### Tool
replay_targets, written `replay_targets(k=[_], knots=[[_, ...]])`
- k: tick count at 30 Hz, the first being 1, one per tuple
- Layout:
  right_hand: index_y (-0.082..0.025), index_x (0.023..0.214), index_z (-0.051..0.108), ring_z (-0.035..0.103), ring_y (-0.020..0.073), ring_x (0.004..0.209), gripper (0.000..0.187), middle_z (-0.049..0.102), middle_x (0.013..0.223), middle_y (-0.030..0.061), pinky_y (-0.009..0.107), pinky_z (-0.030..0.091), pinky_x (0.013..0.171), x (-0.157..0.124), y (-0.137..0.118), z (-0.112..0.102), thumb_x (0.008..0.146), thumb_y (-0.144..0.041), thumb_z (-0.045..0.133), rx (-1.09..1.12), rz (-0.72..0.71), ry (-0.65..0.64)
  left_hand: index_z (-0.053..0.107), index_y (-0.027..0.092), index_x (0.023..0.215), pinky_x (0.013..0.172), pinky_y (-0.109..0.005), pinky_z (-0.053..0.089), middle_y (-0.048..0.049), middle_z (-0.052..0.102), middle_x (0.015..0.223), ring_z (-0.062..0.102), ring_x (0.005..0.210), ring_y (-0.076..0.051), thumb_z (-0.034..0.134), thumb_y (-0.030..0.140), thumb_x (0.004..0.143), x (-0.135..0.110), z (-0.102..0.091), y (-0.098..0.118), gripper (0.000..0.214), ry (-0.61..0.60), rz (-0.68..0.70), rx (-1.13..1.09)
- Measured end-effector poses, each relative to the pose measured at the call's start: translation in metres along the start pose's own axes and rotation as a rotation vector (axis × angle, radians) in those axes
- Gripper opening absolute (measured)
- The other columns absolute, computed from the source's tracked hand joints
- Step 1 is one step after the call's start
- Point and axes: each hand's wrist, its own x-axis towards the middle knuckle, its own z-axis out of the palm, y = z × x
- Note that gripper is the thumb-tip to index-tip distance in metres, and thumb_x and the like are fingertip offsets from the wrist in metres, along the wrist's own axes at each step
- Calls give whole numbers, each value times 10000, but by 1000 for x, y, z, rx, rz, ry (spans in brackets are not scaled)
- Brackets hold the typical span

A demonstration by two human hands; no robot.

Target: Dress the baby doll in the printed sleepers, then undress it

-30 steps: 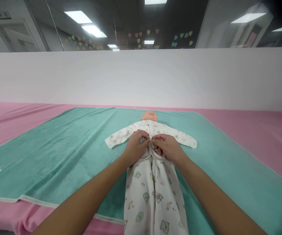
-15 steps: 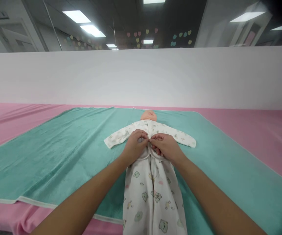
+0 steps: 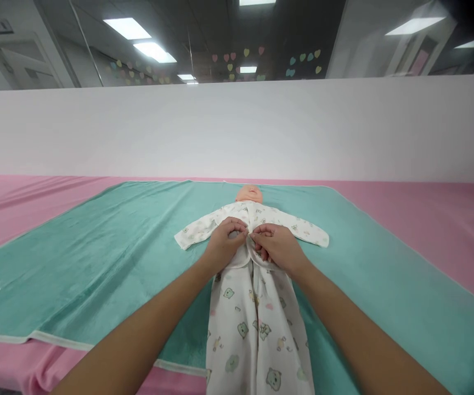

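A baby doll (image 3: 249,193) lies on its back with its head away from me. It wears a white baby jacket (image 3: 311,232) with a small print, both sleeves spread out sideways. Over the belly, my left hand (image 3: 229,241) pinches the jacket's front edge between thumb and forefinger. My right hand (image 3: 276,245) pinches the opposite front edge just beside it, fingertips nearly meeting at the middle. Whatever fastener may lie between the fingertips is too small to make out. Printed white baby trousers (image 3: 243,329) with bears stretch toward me below the jacket hem.
A teal towel (image 3: 130,236) with a pale border lies under the doll. Beneath it a pink cover (image 3: 434,219) spreads over the surface. Behind stands a low white wall (image 3: 237,131) topped by glass with reflections of ceiling lights.
The fingertips of both hands have drawn very slightly apart at the jacket's middle. Doll and clothes lie as before; the view has shifted a little.
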Motion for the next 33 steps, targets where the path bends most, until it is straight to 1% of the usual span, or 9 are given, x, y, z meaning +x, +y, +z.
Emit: replay_targets(k=[3, 7, 16, 19, 22, 28, 33], knots=[[-185, 765, 578, 462, 66, 378, 216, 590, 581, -15, 176, 334, 343, -1, 0, 0, 731, -396, 545, 6, -2, -7, 599, 211, 728, 887, -305, 416, -16, 585, 967, 537, 949, -162, 518, 222, 789, 0, -1, -1, 102, -14, 10, -14], [-187, 754, 578, 457, 63, 377, 197, 588, 583, -19, 176, 332, 345, -1, 0, 0, 737, -378, 533, 7, -9, -18, 607, 214, 745, 895, -318, 414, -22, 583, 979, 534, 963, -169, 530, 268, 801, -1, -2, 0, 109, -29, 10, -25], [-193, 699, 569, 466, 69, 383, 109, 565, 544, -35, 177, 354, 355, -1, -1, 3, 699, -283, 507, -13, -3, 26, 605, 217, 737, 900, -334, 417, -18, 586, 962, 536, 955, -172, 533, 221, 780, 0, -1, 1, 85, -20, 19, -1], [-192, 686, 576, 467, 69, 387, 110, 553, 533, -38, 176, 362, 361, -2, -1, 5, 692, -264, 493, -25, -19, 34, 608, 219, 768, 893, -322, 422, -14, 587, 947, 540, 942, -165, 515, 210, 787, 0, -1, 1, 96, -11, 25, 1], [-187, 688, 589, 468, 70, 385, 128, 552, 528, -35, 179, 367, 364, -3, -2, 6, 693, -277, 498, -46, -23, 43, 615, 218, 799, 887, -324, 426, -24, 587, 952, 539, 945, -171, 494, 219, 800, 0, -2, 2, 121, -29, 29, 5], [-191, 735, 571, 483, 72, 392, 135, 570, 544, -35, 174, 363, 365, -3, -3, 4, 709, -308, 509, -34, -15, 35, 607, 212, 849, 902, -324, 411, -32, 573, 966, 526, 968, -168, 446, 178, 809, 0, -3, -1, 169, -44, 58, -28], [-203, 805, 538, 491, 90, 387, 157, 567, 551, -39, 190, 358, 357, -3, 2, 5, 730, -339, 516, -17, -35, 54, 591, 206, 829, 906, -317, 401, -28, 566, 954, 526, 962, -157, 440, 134, 788, -1, -3, -4, 172, -50, 92, -76]])
